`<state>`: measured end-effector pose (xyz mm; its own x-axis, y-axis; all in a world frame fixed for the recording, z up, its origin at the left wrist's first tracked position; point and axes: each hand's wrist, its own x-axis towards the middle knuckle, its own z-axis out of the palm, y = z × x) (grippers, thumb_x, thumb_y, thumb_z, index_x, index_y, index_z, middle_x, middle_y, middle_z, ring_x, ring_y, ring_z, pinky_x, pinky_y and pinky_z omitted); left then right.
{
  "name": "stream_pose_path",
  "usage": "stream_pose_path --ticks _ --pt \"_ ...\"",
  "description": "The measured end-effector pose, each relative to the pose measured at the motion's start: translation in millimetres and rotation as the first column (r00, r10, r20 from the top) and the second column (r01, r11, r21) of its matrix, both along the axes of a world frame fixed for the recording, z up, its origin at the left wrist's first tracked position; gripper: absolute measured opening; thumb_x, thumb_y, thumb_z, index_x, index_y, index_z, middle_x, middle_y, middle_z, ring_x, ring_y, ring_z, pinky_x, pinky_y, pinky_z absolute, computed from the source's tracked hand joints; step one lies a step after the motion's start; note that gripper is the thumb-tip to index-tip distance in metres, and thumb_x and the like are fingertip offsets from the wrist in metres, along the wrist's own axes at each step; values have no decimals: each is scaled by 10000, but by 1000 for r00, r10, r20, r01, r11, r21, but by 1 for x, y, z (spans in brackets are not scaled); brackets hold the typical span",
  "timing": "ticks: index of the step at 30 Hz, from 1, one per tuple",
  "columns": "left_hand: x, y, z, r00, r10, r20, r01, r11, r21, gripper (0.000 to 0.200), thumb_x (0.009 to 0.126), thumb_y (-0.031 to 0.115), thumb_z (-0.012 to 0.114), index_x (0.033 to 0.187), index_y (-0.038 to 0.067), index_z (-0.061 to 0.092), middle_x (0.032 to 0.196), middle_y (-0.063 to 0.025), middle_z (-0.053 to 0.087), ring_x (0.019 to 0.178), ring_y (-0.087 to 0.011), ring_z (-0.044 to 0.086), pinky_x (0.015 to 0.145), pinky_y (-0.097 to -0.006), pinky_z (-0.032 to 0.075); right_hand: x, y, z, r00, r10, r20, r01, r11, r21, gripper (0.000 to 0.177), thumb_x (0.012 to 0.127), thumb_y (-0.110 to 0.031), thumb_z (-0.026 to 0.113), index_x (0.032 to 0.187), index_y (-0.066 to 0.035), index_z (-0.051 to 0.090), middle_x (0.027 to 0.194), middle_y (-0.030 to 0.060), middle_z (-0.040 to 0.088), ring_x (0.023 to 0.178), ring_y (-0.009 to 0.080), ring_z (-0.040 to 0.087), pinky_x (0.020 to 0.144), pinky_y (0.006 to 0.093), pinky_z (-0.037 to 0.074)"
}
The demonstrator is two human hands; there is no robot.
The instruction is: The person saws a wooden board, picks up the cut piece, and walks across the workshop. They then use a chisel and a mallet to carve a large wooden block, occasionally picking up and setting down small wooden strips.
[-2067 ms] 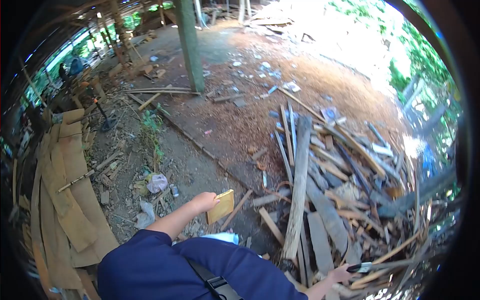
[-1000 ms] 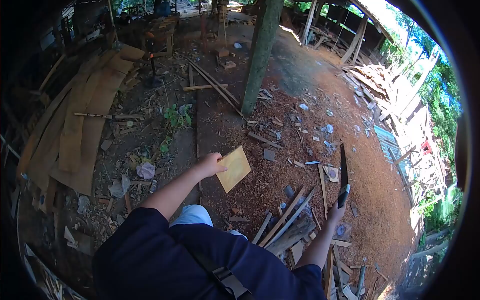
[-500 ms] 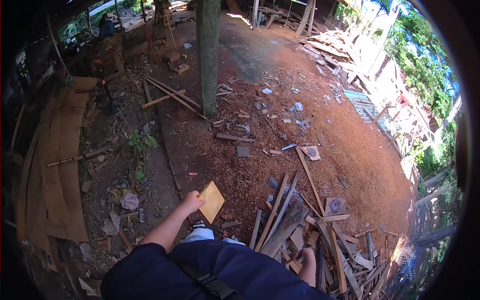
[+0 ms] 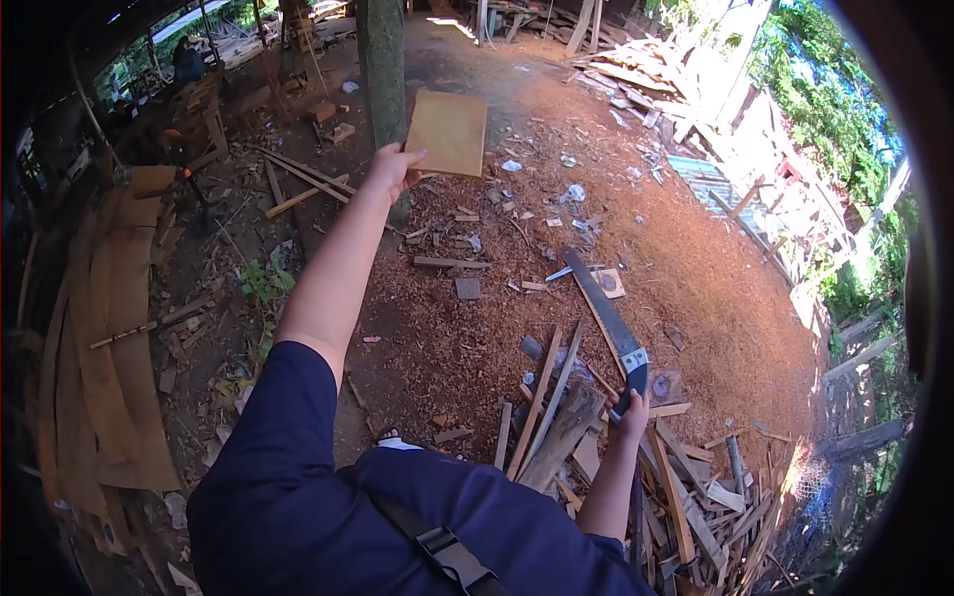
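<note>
Stretched out in front of me, my left hand (image 4: 395,169) is closed on the lower left corner of a flat yellowish wooden board (image 4: 447,134). The board is held up in the air, in front of the foot of a post. On the right, my right hand (image 4: 630,412) wraps round the dark handle of a hand saw (image 4: 608,313). Its long grey blade points forward and to the left, with the toothed edge on the left side. Behind the saw lies a scrap of wood with a dark round mark.
A mossy post (image 4: 382,74) stands ahead. Near my right side is a heap of scrap wood (image 4: 566,437). Long curved sheets (image 4: 124,338) lie on the left. Wood chips, offcuts and plastic scraps cover the ground, and a timber pile (image 4: 646,79) lies far right.
My left hand has raised the wooden board forward and up. My right hand has come up and forward from beside my body, and the hand saw now shows in it.
</note>
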<state>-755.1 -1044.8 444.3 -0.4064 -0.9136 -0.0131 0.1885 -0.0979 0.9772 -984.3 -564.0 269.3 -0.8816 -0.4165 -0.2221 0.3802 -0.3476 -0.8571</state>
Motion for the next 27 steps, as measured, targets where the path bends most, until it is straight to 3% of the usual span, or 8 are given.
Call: stream_pose_path --ticks 5,9,11,15,17,20,25,27 --pt "15 50 -20 987 -148 59 149 989 -13 215 781 89 616 987 72 558 830 -2 602 663 -68 548 517 -186 448 21 43 -59 996 39 79 -57 971 234 186 818 -93 459 990 -41 409 703 82 494 506 156 489 421 302 439" --pt "40 102 -117 978 -143 154 173 964 -202 318 742 85 661 1030 44 534 888 -34 606 771 -108 570 660 -240 460 38 59 -86 989 58 133 -118 856 503 193 792 -94 476 961 -25 412 666 83 484 470 166 478 386 308 422" --pt "64 139 -144 847 -131 516 239 959 -149 342 716 94 689 1016 25 540 875 -48 610 762 -118 571 666 -253 460 45 57 -93 979 67 193 -167 807 566 190 787 -97 480 947 -20 412 651 84 479 463 170 477 379 310 417" --pt "110 185 -246 703 -222 676 205 973 107 201 682 147 703 810 10 631 746 -56 621 642 -113 556 610 -258 455 48 38 -99 945 124 304 -283 775 565 175 799 -114 487 894 -17 376 651 103 466 464 195 471 381 334 410" --pt "129 202 -277 662 -370 652 160 919 360 164 716 167 671 788 22 648 737 -51 622 624 -117 554 564 -246 446 47 30 -109 938 121 325 -280 816 505 187 815 -126 470 921 -4 376 683 116 476 485 210 487 398 336 423" --pt "139 228 -301 648 -411 641 66 869 491 147 752 152 635 827 26 639 755 -49 623 605 -113 551 523 -239 439 47 34 -130 930 65 361 -247 839 485 199 830 -143 443 947 6 382 717 135 493 511 228 511 426 331 446" --pt "148 253 -310 727 -442 526 93 822 562 153 778 133 605 883 22 609 791 -44 620 619 -108 554 535 -231 443 67 114 -160 830 -146 539 -159 863 479 192 825 -139 412 936 16 420 720 153 517 520 255 556 428 367 492" --pt "144 250 -307 766 -412 493 91 829 552 151 781 130 602 887 24 610 802 -45 619 644 -108 559 551 -230 446 66 153 -166 891 -128 436 -172 793 584 160 797 -115 411 832 32 465 654 152 529 525 267 569 405 369 480"
